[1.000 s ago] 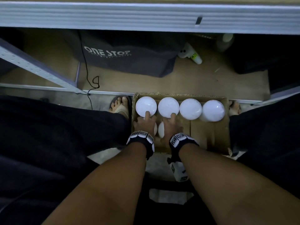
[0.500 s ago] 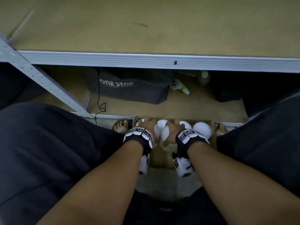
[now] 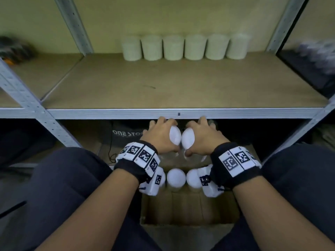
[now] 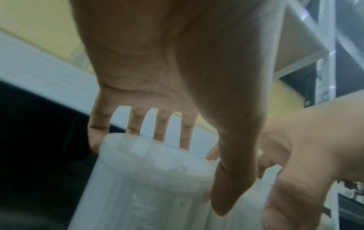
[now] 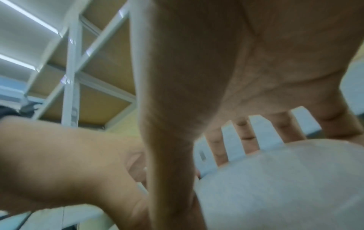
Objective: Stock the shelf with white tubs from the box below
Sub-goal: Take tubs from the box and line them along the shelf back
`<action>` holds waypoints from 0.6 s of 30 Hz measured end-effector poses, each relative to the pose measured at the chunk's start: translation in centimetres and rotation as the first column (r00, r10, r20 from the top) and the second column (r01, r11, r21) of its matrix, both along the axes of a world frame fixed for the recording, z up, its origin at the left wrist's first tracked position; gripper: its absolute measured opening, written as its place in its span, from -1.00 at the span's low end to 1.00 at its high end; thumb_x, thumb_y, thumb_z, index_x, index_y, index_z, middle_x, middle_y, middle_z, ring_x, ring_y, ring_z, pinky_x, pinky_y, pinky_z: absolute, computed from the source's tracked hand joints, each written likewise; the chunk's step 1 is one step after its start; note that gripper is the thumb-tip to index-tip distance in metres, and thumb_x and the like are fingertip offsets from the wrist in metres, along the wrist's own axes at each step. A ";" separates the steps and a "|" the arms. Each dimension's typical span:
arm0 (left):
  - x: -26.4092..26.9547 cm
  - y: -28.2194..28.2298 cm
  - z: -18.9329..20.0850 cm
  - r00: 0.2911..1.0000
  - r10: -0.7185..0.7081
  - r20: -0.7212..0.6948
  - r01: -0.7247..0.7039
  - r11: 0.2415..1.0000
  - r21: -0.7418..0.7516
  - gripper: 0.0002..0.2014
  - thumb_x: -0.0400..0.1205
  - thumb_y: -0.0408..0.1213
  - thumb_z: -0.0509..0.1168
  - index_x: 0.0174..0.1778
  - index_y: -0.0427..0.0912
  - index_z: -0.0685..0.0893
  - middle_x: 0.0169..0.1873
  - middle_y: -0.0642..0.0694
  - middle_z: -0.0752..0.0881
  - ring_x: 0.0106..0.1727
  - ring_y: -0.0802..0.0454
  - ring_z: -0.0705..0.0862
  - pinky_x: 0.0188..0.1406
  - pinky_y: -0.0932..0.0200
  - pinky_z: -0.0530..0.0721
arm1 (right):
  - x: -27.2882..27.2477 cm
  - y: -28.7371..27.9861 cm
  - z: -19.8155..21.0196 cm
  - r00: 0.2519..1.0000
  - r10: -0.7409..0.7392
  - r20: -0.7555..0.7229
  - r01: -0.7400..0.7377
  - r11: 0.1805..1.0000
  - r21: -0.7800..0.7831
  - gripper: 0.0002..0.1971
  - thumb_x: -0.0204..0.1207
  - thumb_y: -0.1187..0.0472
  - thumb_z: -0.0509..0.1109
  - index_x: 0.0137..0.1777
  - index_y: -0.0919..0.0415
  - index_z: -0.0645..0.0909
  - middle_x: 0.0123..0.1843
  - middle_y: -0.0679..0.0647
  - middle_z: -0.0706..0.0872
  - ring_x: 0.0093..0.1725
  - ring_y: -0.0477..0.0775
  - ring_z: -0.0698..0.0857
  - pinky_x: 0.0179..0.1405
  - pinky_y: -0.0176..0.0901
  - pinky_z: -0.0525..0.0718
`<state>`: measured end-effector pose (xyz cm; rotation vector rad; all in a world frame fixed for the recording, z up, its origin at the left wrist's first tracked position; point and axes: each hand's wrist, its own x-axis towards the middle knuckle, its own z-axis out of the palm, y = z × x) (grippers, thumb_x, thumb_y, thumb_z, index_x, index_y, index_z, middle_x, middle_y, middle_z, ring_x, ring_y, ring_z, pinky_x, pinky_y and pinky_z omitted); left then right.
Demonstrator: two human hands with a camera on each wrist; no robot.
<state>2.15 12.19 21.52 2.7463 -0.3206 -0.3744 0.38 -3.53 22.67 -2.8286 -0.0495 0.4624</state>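
Centre of the head view, just under the shelf edge (image 3: 126, 113): our left hand (image 3: 159, 136) grips one white tub (image 3: 175, 134) from above, fingers curled round its top; our right hand (image 3: 204, 136) grips a second tub (image 3: 188, 139) likewise. The two tubs touch. Lower centre, the cardboard box (image 3: 188, 211) holds more tubs (image 3: 176, 177). Upper centre, a row of six tubs (image 3: 184, 47) stands at the shelf's back.
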 end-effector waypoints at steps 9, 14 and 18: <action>-0.5 -0.4 9.2 0.970 -0.049 0.238 0.091 0.982 -0.168 -0.24 0.23 0.08 0.47 0.38 0.14 0.42 0.32 0.04 0.53 0.34 -0.11 0.46 0.27 -0.08 0.56 | -0.6 -2.9 10.5 0.973 -0.015 0.228 -0.022 0.987 0.159 -0.14 0.00 0.01 0.69 0.32 -0.13 0.37 0.26 -0.04 0.31 0.22 0.15 0.48 0.17 0.15 0.63; 1.4 -1.1 12.0 0.931 -0.010 0.365 0.087 0.976 -0.197 -0.23 0.24 0.04 0.52 0.39 0.03 0.45 0.28 0.01 0.52 0.28 -0.04 0.51 0.15 0.04 0.57 | 1.6 -3.7 12.9 0.913 -0.086 0.399 -0.009 0.973 0.230 -0.38 0.11 0.01 0.66 0.20 0.02 0.57 0.22 -0.02 0.33 0.18 0.08 0.49 0.16 -0.06 0.54; 4.1 -1.5 12.1 0.923 0.010 0.384 0.078 0.974 -0.213 -0.30 0.27 -0.01 0.54 0.34 -0.06 0.51 0.27 -0.01 0.53 0.26 0.01 0.51 0.03 0.14 0.51 | 4.2 -4.0 12.0 0.866 -0.115 0.486 -0.028 0.960 0.278 -0.43 0.18 0.07 0.66 0.22 0.12 0.65 0.37 0.08 0.40 0.34 0.06 0.47 0.16 -0.24 0.39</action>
